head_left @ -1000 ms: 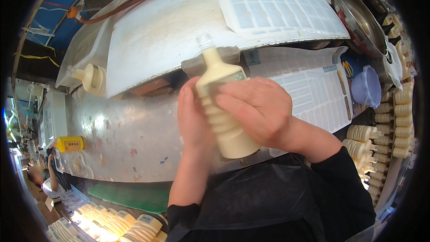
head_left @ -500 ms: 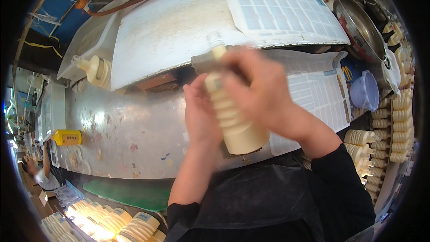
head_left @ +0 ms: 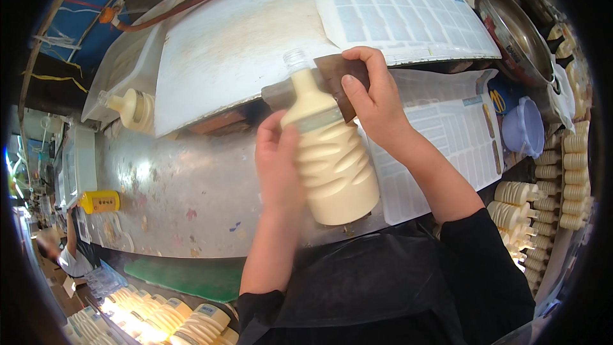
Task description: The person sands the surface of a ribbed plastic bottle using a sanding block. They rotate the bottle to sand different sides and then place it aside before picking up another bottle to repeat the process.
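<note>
A cream ribbed bottle is seen at the centre of the frame, its neck pointed toward the top. Just beside its shoulder, a flat dark brown piece is pinched between thumb and fingers of the right hand. The bottle's left side is met by the left hand (blurred; whether a grip is applied cannot be told). A blue-patterned sheet is laid out at upper right.

A scuffed metal table is carrying a yellow bottle near its left end and a pale label sheet toward its right. Along its far side, a white board is supporting a blue-patterned sheet.
</note>
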The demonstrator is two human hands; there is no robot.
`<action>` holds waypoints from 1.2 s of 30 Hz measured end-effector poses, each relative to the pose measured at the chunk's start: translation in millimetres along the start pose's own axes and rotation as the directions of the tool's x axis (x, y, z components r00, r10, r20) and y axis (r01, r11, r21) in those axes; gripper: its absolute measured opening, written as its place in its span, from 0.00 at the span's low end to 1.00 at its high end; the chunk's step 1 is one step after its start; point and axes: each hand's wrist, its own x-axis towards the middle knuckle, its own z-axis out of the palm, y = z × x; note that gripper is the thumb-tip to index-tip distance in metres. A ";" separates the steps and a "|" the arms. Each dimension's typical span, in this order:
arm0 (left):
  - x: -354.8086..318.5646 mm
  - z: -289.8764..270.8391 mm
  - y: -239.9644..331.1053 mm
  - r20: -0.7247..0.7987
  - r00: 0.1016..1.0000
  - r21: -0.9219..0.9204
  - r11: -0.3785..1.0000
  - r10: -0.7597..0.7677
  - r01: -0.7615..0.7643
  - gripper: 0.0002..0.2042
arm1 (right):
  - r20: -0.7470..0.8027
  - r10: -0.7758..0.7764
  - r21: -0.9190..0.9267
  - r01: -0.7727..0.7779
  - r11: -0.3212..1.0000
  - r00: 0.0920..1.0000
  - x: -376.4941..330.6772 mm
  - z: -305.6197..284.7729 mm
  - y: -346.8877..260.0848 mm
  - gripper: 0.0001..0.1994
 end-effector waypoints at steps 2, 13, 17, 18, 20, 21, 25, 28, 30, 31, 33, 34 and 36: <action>0.9 -2.3 -0.9 -0.008 1.000 -0.008 1.000 -0.006 0.006 0.13 | -0.020 -0.021 0.002 0.021 1.000 1.000 -3.7 -1.1 10.4 0.16; -2.3 0.3 3.2 0.018 1.000 -0.068 0.997 -0.018 0.019 0.13 | 0.010 0.065 0.058 -0.065 0.996 0.998 4.7 -1.7 -2.2 0.17; -9.4 7.4 8.1 0.046 0.999 -0.113 0.993 -0.016 0.021 0.14 | 0.012 -0.023 0.002 0.023 1.000 1.000 6.2 5.4 -26.0 0.17; -10.4 7.3 7.9 0.062 0.998 -0.123 0.992 -0.002 0.010 0.14 | 0.029 -0.025 -0.017 0.025 1.000 0.999 4.9 10.7 -33.6 0.17; -12.4 10.7 7.9 0.048 0.999 -0.132 0.991 -0.002 0.008 0.15 | 0.061 -0.032 -0.058 0.036 0.998 0.998 3.0 22.8 -48.5 0.16; -13.3 12.4 8.5 0.041 0.999 -0.137 0.991 -0.002 0.008 0.15 | 0.107 -0.024 -0.071 0.031 0.997 0.994 3.5 27.5 -54.7 0.15; -18.1 25.4 15.7 -0.053 0.998 -0.076 0.997 -0.036 0.032 0.17 | 0.197 -0.112 -0.237 0.158 0.958 0.974 2.8 45.6 -69.4 0.13; -14.1 12.8 9.0 0.022 1.000 -0.091 0.996 -0.021 0.023 0.18 | 0.250 -0.106 -0.280 0.177 0.944 0.963 1.1 53.0 -80.1 0.13; -11.4 7.8 8.1 -0.003 1.000 -0.054 0.999 -0.001 0.001 0.19 | 0.259 -0.112 -0.334 0.197 0.922 0.959 0.4 47.1 -83.4 0.12; -10.4 6.4 7.1 -0.010 1.000 -0.036 0.999 0.007 -0.008 0.19 | 0.229 -0.109 -0.332 0.183 0.925 0.967 0.4 41.9 -78.3 0.13; -11.5 6.7 8.4 0.049 0.999 -0.057 0.998 0.011 -0.008 0.21 | 0.167 -0.101 -0.327 0.152 0.933 0.981 3.1 27.3 -59.9 0.13; -12.6 7.2 8.8 0.079 0.997 -0.065 0.998 0.012 -0.007 0.22 | 0.134 -0.099 -0.307 0.136 0.942 0.986 2.8 20.9 -52.1 0.14; -9.3 3.6 5.6 0.103 0.995 -0.027 1.000 0.013 -0.011 0.20 | 0.070 -0.089 -0.262 0.105 0.960 0.994 2.8 10.6 -37.4 0.15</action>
